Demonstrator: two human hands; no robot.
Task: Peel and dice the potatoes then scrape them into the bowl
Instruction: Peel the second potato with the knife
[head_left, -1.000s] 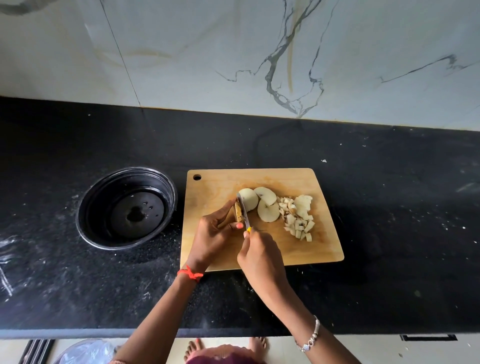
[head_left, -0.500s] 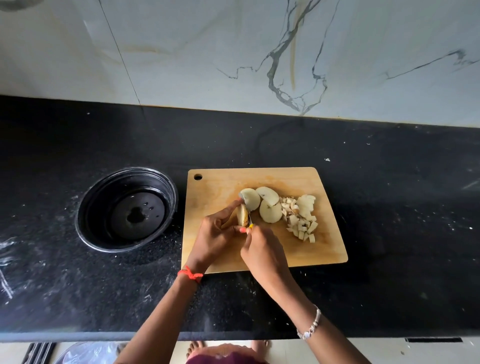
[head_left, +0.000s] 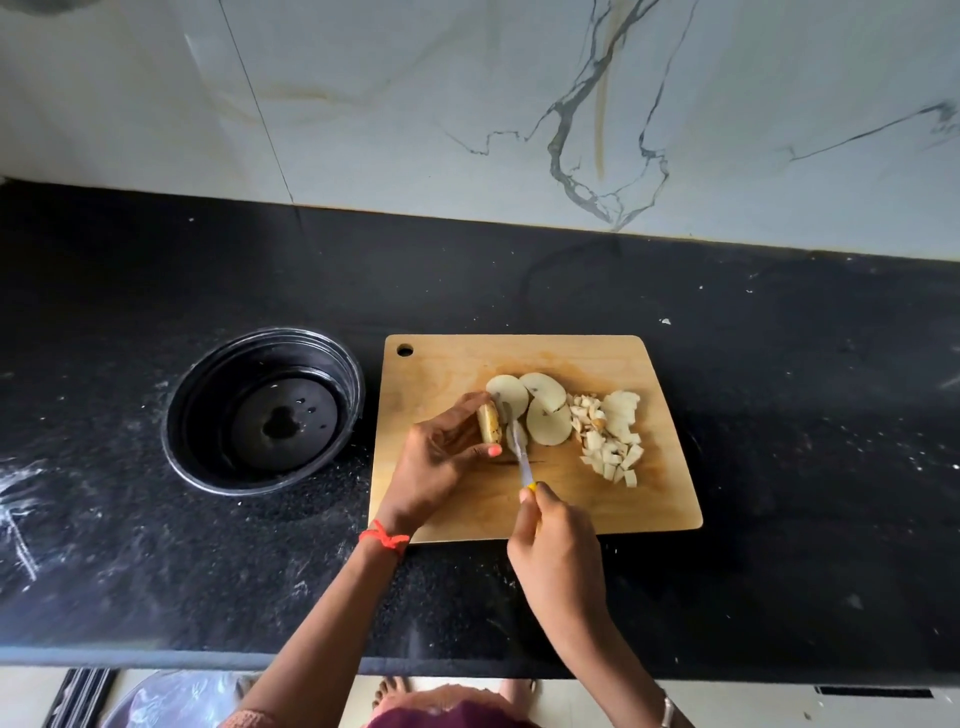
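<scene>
Slicing is the step in hand, as I read it. The left hand (head_left: 441, 457) has fingers and thumb curled round a small stub of potato (head_left: 489, 423), pinning it on edge on the wooden cutting board (head_left: 597, 512). The right hand (head_left: 558, 551) is closed round the yellow handle of a small knife (head_left: 519, 447), whose blade lies just beside the stub on its right. Whether the edge is in the flesh or only against it I cannot tell.

Three pale slices (head_left: 548, 428) lie overlapping just beyond the blade. To their right sits a heap of diced pieces (head_left: 610, 452), with one larger chunk at its far side. The stub shows brownish skin on its outer face (or that may be shadow).

The black bowl (head_left: 208, 400) stands on the dark counter (head_left: 779, 467) just left of the board, not touching it. It holds no potato that I can see, only a dark blotch at the bottom. So the dicing looks partly done and the scraping not begun.

Next, I'd judge, the stub wants cutting through with the fingertips tucked well back, since little is left to hold. Then the rounds need stacking and cross-cutting before anything is swept leftwards into the bowl.
</scene>
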